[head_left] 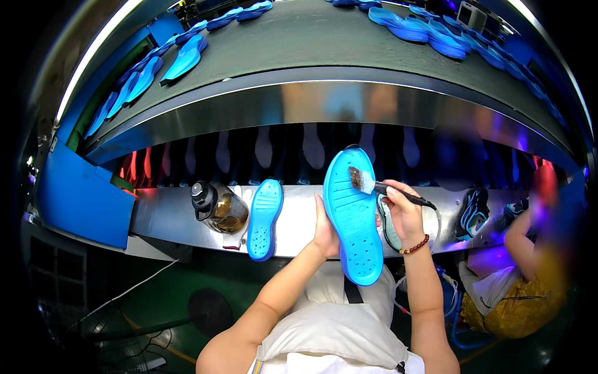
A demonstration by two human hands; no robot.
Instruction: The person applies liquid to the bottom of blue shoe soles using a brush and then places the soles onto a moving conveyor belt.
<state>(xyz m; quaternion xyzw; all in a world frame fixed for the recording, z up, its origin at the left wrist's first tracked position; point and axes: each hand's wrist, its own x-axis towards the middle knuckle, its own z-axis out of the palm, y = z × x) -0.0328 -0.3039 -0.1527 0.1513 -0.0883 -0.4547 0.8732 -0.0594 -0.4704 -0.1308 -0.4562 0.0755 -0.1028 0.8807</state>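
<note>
A bright blue shoe sole (352,230) is held up in front of me, its grooved and dotted inner face toward me. My left hand (324,233) grips it by the left edge, fingers partly hidden behind it. In my right hand (406,213) is a brush (364,181) with a dark handle that runs into a thin tube. Its brown bristles touch the grooves of the sole's upper part. A second blue sole (265,218) lies on the metal ledge to the left. Partly hidden behind my right hand is a pale oval thing with a dark rim (389,227).
A bottle of brownish liquid (225,210) stands at the ledge's left. Beyond, a dark conveyor belt (293,47) carries several blue soles (405,26). A black-and-blue shoe upper (474,215) lies at right, near another person's arm (520,240). Dark foot-shaped pieces (314,146) show below the belt.
</note>
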